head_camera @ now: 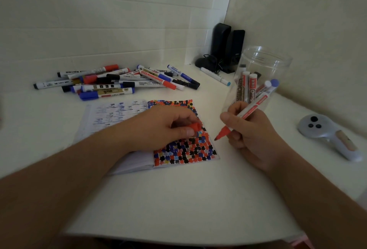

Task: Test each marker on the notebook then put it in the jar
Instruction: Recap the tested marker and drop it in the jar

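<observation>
Red marker (246, 112), uncapped, grasped in right hand (252, 135); left hand (160, 127) pinches its cap (195, 126), apparently resting on notebook (184, 145).

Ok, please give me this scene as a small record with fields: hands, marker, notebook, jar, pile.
left hand: pinches red cap, rests on notebook
right hand: holds uncapped red whiteboard marker, tip beside the page edge
open paper notebook: right page covered with coloured blots
clear plastic jar: holds several markers
pile of capped markers: behind notebook
</observation>
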